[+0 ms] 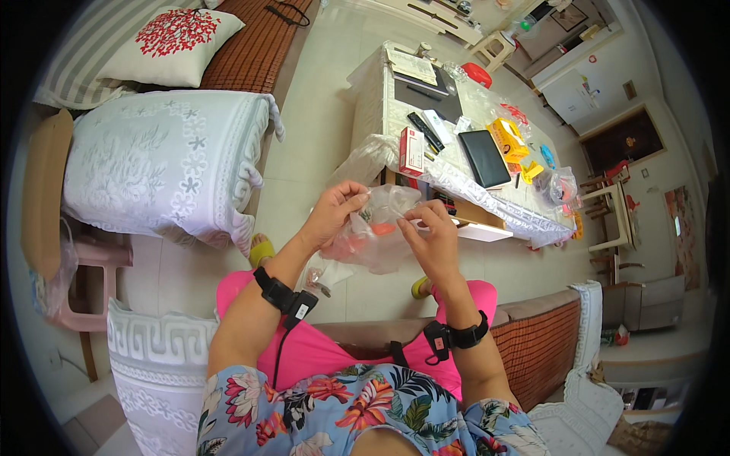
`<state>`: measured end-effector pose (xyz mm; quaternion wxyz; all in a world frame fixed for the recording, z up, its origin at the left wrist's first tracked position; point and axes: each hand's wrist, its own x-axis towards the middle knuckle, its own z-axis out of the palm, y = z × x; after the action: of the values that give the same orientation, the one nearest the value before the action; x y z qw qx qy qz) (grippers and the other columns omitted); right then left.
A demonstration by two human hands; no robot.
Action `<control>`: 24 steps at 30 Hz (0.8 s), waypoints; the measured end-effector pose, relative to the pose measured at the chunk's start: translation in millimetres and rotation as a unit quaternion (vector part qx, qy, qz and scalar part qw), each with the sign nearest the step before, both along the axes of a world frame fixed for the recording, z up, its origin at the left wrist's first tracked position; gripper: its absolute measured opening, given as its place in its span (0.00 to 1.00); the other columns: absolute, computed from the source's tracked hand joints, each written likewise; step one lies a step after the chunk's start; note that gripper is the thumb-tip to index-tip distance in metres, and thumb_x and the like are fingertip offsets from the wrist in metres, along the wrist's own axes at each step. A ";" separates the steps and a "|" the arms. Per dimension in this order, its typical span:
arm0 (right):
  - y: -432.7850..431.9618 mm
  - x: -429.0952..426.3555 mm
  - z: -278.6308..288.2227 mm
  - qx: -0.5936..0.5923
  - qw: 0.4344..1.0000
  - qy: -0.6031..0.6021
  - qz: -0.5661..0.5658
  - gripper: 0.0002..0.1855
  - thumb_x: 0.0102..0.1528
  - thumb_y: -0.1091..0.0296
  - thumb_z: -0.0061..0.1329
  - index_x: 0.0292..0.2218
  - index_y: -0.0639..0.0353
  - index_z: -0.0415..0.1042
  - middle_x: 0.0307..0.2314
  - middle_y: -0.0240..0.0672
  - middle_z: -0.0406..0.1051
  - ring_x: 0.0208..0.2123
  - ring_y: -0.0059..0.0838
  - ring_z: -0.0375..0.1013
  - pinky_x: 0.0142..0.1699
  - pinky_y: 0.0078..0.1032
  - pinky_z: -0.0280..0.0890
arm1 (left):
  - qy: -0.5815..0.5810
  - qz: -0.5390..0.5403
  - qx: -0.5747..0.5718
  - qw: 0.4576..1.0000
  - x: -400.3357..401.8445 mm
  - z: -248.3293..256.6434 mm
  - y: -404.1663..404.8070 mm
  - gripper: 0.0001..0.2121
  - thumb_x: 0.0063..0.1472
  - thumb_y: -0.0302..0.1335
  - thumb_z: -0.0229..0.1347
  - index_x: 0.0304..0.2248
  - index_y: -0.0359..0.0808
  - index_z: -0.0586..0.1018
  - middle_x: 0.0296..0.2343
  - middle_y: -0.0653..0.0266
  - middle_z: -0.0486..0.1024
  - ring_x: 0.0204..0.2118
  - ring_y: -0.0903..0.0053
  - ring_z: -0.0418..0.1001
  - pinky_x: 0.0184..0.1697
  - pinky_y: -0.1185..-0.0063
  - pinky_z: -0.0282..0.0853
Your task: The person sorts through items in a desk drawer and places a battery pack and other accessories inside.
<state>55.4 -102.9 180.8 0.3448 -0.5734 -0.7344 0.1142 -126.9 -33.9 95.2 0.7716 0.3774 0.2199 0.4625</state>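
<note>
Between both hands hangs a thin clear plastic bag (pixel 388 251), with orange-red patches showing on or through it; what is inside cannot be made out. My left hand (pixel 336 215) pinches the bag's upper left edge between thumb and fingers. On the other side, my right hand (pixel 433 236) grips the bag's upper right edge with bent fingers. Beneath the bag, a small clear packet (pixel 313 278) and a white plastic piece (pixel 336 272) lie low, near the floor.
Ahead stands a lace-covered table (pixel 370 85) with an open drawer (pixel 479 229). A red-and-white box (pixel 412 151), a remote control (pixel 425 131), a black case (pixel 485 158) and a yellow tissue box (pixel 507 139) rest on it. A cloth-covered sofa arm (pixel 154 165) is at left, near a pink stool (pixel 97 256).
</note>
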 end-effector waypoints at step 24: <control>3.7 -16.7 3.9 -0.098 0.934 0.345 -0.009 0.14 0.54 0.80 0.43 0.43 0.66 0.67 0.30 0.30 0.68 0.27 0.16 0.69 0.32 0.15 0.66 | -0.077 -0.022 -0.028 0.996 17.6 -13.0 -3.6 0.17 0.58 0.34 0.53 0.44 0.38 0.64 0.37 0.67 0.70 0.35 0.86 0.65 0.36 0.88 0.61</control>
<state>38.7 -99.2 184.7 0.5200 -0.5358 -0.5506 0.3732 -109.2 -37.5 82.2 0.8064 0.3235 0.1641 0.4670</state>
